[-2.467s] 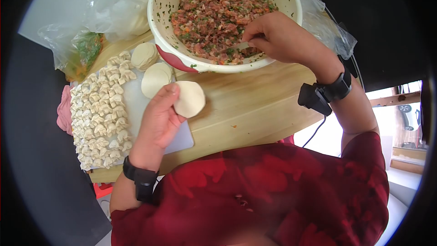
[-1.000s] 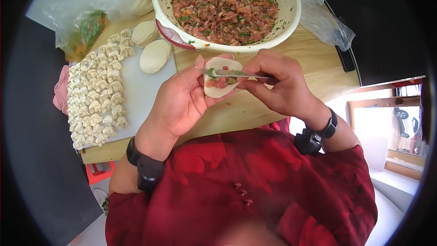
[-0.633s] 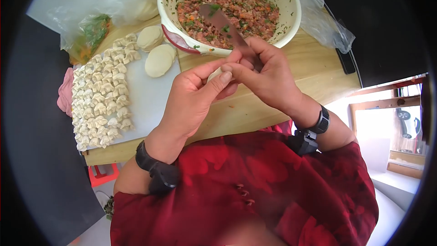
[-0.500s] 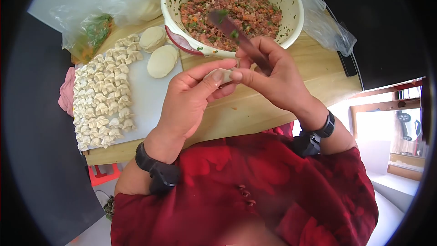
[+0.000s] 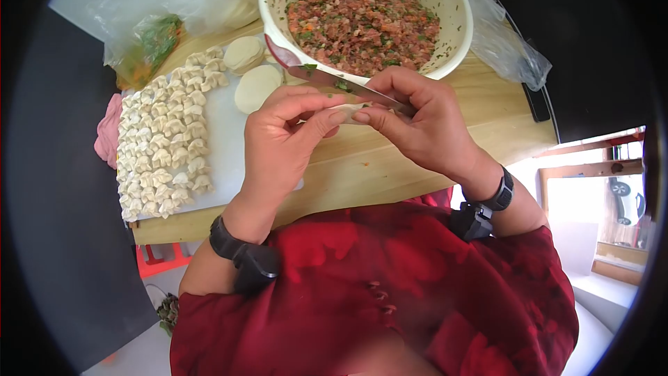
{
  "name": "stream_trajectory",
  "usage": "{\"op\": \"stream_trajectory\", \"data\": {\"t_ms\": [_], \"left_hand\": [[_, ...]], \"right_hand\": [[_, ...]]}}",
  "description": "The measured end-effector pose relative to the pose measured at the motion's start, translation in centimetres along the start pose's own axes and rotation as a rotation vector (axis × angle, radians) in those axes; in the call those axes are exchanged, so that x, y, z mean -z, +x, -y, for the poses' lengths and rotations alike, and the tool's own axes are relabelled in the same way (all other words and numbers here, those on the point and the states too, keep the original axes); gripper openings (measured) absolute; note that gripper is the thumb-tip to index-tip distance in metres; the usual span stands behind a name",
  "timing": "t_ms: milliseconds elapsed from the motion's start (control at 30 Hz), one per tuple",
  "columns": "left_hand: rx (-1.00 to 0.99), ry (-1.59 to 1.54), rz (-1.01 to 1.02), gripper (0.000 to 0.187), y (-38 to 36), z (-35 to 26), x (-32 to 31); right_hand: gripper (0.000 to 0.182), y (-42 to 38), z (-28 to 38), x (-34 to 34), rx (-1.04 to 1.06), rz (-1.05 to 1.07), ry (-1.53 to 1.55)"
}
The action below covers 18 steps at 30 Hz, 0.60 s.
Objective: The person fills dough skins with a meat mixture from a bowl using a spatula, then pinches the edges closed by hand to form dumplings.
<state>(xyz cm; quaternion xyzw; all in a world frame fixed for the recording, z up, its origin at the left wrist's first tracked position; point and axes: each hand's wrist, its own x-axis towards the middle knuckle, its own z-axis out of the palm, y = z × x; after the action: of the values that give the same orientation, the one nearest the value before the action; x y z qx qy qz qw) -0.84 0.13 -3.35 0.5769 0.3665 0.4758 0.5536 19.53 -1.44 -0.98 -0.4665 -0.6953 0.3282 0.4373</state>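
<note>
My left hand (image 5: 278, 141) and my right hand (image 5: 416, 124) meet above the wooden table (image 5: 390, 160), both pinching one folded dumpling wrapper (image 5: 348, 107) between thumbs and forefingers. My right hand also keeps a flat metal spatula (image 5: 316, 75), its blade pointing left toward the bowl's rim, with bits of green on it. Just beyond the hands stands a large cream bowl (image 5: 456, 35) of minced meat filling (image 5: 362, 17) with herbs and carrot.
Several finished dumplings (image 5: 167, 146) lie in rows on a white board (image 5: 226, 146) at the left. Two stacks of round wrappers (image 5: 255, 88) sit at its far end. Plastic bags (image 5: 149, 35) with greens lie behind, more plastic (image 5: 504, 42) at the right.
I scooped filling from the bowl onto the wrapper in my left hand, then folded it. Both hands now pinch its edge, and the spatula blade has swung down to the left.
</note>
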Motion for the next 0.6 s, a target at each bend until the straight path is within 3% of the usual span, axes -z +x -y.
{"op": "stream_trajectory", "data": {"t_ms": [167,267,367,467,600], "left_hand": [[-0.006,0.200,-0.095,0.013,-0.2,-0.8,0.1],[-0.267,0.320,-0.092,0.013,0.2,-0.1,0.4],[-0.280,0.216,-0.211,0.010,0.7,-0.1,-0.3],[-0.146,0.084,-0.239,0.009,0.4,-0.3,-0.5],[-0.030,-0.150,-0.175,0.005,0.0,0.4,1.3]], "right_hand": [[0.011,0.6,-0.7,-1.0,0.099,0.019,-0.022],[0.005,1.3,0.6,-0.9,0.107,0.036,-0.136],[0.005,2.0,1.6,-1.5,0.155,0.020,-0.247],[0.006,2.0,0.8,-3.8,0.269,-0.100,-0.121],[0.005,1.6,0.5,-4.9,0.158,-0.085,-0.009]]}}
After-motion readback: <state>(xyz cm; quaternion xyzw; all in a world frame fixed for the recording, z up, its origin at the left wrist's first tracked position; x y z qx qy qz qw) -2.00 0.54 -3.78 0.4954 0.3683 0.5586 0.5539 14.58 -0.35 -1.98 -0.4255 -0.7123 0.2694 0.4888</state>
